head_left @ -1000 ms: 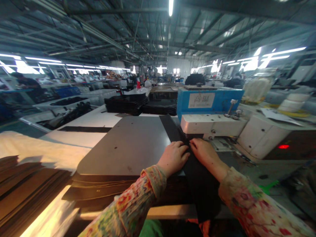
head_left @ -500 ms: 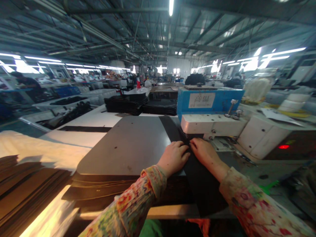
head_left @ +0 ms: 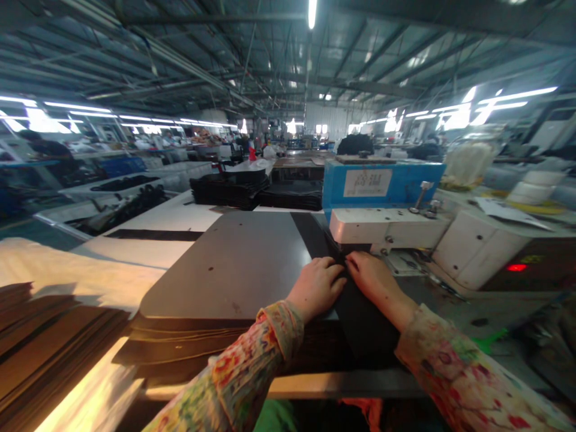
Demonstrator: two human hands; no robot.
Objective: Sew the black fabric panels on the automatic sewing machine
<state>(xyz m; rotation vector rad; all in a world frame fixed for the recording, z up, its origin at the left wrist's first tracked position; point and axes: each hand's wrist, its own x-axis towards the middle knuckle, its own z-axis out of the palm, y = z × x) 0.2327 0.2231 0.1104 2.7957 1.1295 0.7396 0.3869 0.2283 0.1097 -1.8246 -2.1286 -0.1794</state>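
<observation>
A long black strip of sheet material [head_left: 364, 321] runs from the table's near edge, under my hands, along the right side of a grey metal plate [head_left: 234, 264]. My left hand [head_left: 318, 285] rests at the plate's right edge, its bent fingers gripping the strip. Close beside it, my right hand [head_left: 371, 279] pinches the strip just below the white head [head_left: 382, 227] of a sewing-type machine. The fingertips and the strip's edge under the head are partly hidden. Beneath the plate lies a stack of brown-edged sheets [head_left: 180, 348].
A blue machine housing [head_left: 405, 189] stands behind the white head, and a control box with a red display [head_left: 499, 252] stands at right. Black stacked pieces [head_left: 229, 189] lie beyond the plate. Brown strips [head_left: 54, 348] are piled at left.
The strip's near end has drawn up from the table's front edge, showing more of that edge. Both hands stay nearly in place; the right sleeve has shifted slightly left.
</observation>
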